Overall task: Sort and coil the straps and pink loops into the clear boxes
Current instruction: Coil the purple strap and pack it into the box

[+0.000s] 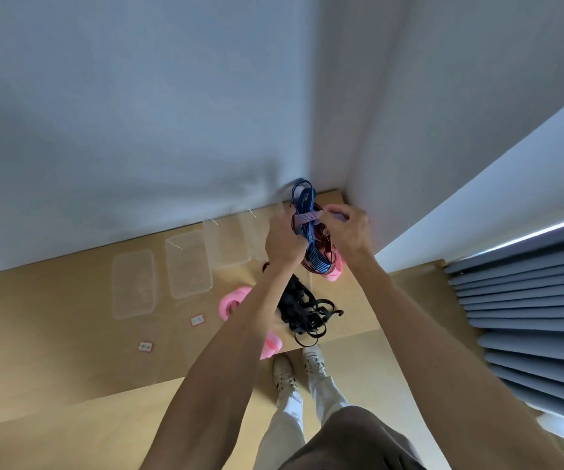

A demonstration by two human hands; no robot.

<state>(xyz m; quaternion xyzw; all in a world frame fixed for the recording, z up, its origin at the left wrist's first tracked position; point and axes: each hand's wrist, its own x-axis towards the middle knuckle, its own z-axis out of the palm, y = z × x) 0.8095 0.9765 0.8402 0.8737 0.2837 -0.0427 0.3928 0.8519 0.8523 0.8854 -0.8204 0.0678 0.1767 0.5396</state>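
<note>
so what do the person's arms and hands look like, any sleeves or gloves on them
Both arms are bare as far as the frame shows, with no sleeves in view. The left hand and right hand wear no gloves; no rings, watch or wristband can be made out.

Soft daylight enters from the right; wide-angle bending at edges, overall slight blur
</note>
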